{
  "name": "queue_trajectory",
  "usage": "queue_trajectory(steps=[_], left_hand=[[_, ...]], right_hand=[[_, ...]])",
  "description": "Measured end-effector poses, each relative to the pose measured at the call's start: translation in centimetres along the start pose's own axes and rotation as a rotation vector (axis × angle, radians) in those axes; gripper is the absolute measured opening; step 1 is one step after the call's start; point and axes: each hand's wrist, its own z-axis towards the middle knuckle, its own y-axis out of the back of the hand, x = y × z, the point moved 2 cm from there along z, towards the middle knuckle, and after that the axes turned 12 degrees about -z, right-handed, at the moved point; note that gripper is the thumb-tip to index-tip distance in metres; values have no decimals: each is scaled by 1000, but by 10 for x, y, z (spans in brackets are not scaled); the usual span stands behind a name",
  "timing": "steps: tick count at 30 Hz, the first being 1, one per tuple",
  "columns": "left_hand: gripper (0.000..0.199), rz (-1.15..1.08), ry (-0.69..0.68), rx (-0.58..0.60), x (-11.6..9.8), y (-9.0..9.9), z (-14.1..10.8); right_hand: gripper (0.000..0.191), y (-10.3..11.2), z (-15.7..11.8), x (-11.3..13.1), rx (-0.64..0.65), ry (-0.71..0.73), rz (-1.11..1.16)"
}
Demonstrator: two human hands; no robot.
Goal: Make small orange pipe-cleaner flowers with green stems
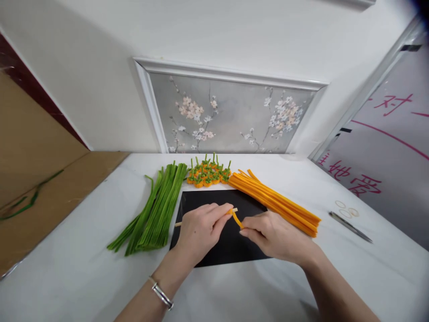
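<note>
Over a black mat (pixel 214 255), my left hand (pixel 203 228) is closed around a thin wooden stick (pixel 178 224), whose two ends poke out on either side of the fist. An orange pipe cleaner (pixel 237 221) bends around the stick near its right end, beside my left fingertips. Its other end is pinched between the thumb and fingers of my right hand (pixel 273 235). Most of the stick is hidden by my left hand.
Green pipe cleaners (pixel 161 210) lie bundled at left, orange pipe cleaners (pixel 278 201) at right. Several small orange pieces with green stems (pixel 208 174) stand behind the mat. Tweezers (pixel 350 226) and rubber bands (pixel 346 213) rest far right. Cardboard (pixel 67 192) borders the left side.
</note>
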Motion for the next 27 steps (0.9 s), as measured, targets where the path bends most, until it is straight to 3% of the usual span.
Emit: queue_trajectory(steps=[11, 16, 22, 27], left_hand=[[21, 120, 4, 76, 4, -3, -1], [20, 144, -18, 87, 3, -7, -2], [14, 101, -62, 98, -1, -8, -1], [15, 106, -94, 102, -3, -11, -2]], right_hand=[[25, 7, -3, 6, -67, 45, -2], [29, 8, 0, 6, -164, 69, 32], [25, 5, 3, -3, -305, -20, 118], [22, 0, 6, -10, -335, -70, 157]])
